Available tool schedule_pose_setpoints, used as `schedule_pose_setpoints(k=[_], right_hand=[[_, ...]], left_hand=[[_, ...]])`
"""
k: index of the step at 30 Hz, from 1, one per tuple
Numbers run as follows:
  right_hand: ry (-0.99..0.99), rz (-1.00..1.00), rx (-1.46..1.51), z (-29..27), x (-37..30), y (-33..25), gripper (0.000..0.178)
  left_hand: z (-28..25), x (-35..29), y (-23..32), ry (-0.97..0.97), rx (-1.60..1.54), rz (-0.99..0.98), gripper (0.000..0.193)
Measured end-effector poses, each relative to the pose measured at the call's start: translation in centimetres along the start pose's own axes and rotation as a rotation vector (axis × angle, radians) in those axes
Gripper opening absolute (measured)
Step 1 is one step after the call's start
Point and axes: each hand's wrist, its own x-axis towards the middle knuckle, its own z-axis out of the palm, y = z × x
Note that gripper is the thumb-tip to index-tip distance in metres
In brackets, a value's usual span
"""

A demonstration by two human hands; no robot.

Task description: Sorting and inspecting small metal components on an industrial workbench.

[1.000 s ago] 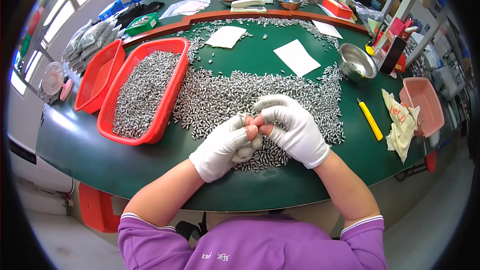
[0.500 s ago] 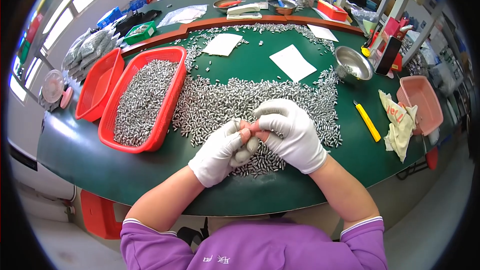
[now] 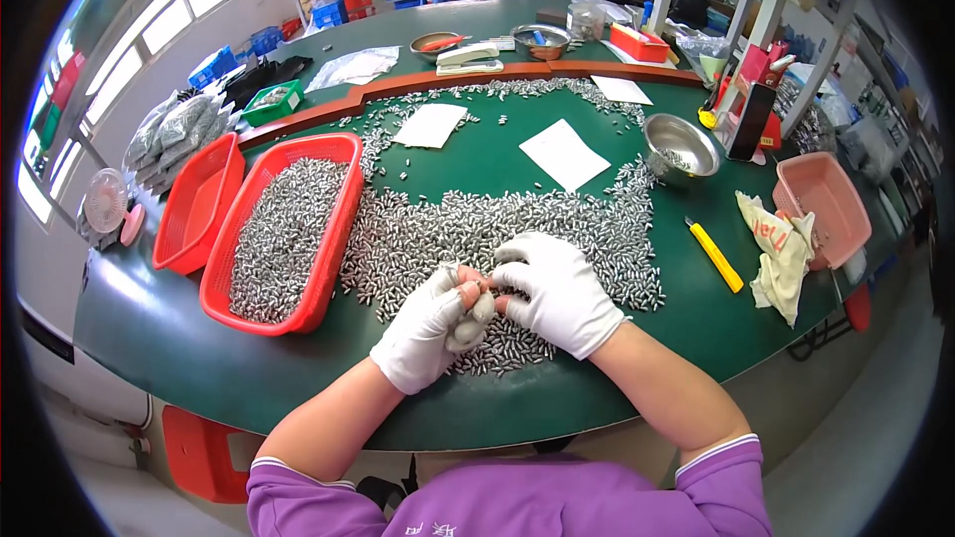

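Observation:
Both my hands wear white gloves with bare fingertips showing, and they meet over a broad pile of small silvery metal pieces. My left hand is curled, its thumb and forefinger pinched together; whatever lies between them is too small to make out. Beside it, my right hand has its fingers bent inward, tips close against the left fingertips. Anything in the right fingers is hidden. A red plastic basket full of the same pieces stands left of the pile.
An empty-looking red basket leans farther left. Paper sheets lie beyond the pile. On the right are a steel bowl, a yellow cutter knife, a cream cloth and a pink basket. A wooden strip borders the far side.
My view has tilted up slightly. The right hand has shifted a little, its fingers less tightly bunched and its back turned more upward. The left hand keeps its pinch.

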Motion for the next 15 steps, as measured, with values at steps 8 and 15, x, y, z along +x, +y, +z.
schedule_pose_setpoints(k=[8, 15], right_hand=[[0.011, -0.01, 0.009, 0.7, 0.3, 0.1, 0.016], [0.247, 0.198, 0.35, -0.8, 0.1, -1.2, 0.012]], left_hand=[[-0.3, 0.2, 0.0, -0.037, -0.072, -0.025, 0.024], [-0.4, 0.2, -0.1, -0.071, -0.073, -0.028, 0.027]])
